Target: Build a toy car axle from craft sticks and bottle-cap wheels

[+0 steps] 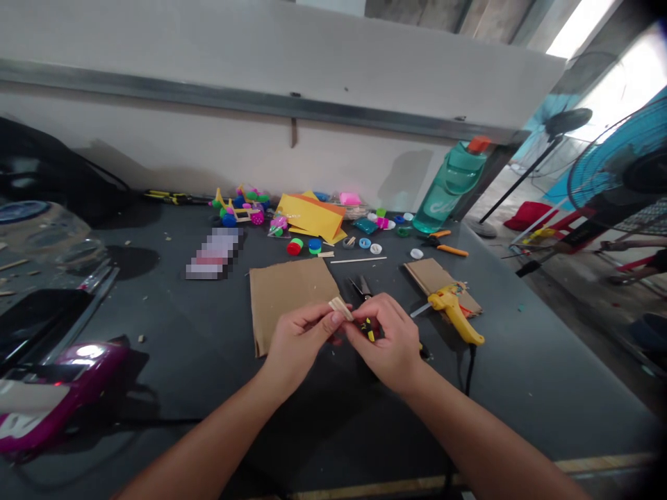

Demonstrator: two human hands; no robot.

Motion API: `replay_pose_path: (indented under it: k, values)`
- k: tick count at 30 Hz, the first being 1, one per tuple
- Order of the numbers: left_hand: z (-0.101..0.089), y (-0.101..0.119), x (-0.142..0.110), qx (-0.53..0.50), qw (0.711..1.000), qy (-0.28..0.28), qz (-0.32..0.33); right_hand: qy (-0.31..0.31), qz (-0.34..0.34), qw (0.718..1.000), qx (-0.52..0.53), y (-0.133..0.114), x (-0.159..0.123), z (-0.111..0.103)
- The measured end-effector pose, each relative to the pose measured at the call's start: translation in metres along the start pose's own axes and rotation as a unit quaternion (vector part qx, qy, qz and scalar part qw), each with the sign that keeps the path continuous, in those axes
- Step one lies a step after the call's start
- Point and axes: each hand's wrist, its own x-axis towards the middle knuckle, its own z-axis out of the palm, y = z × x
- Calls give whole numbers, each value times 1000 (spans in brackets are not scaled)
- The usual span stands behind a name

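Left hand [298,342] and right hand [384,340] pinch sticks [340,309] over the bench [521,396], behind its near edge. Uneven squeezing could skew them.

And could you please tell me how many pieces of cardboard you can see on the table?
2: a large piece partly hidden behind the left hand, and a smaller piece partly covered by the yellow glue gun. More may be hidden beneath.

No words clear enough to read.
On the tall see-through teal plastic bottle [452,182] with an orange cap [479,144], just some white curly letters [439,206], too blurry to make out.
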Motion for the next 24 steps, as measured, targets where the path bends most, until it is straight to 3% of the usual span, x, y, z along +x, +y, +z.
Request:
replay_pose_path:
  k: [4,7,10,14,18,21,24]
  values:
    - [-6,5,1,26,1000,6,-16,-42,-18,998,44,1,2,-3]
    - [-11,8,2,43,998,-34,-45,-80,76,986,129,2,5,-8]
    - [-14,10,2,56,992,-87,-71,-116,185,938,268,3,10,-11]
    - [-15,11,2,100,987,-106,-73,-124,247,895,349,4,13,-10]
    - [-13,9,2,108,993,-46,-20,-94,295,880,360,4,13,-8]
    - [-12,5,2,123,991,-6,58,-60,296,898,320,2,10,-4]
    - [-13,1,0,292,939,26,179,-54,271,927,255,0,10,0]
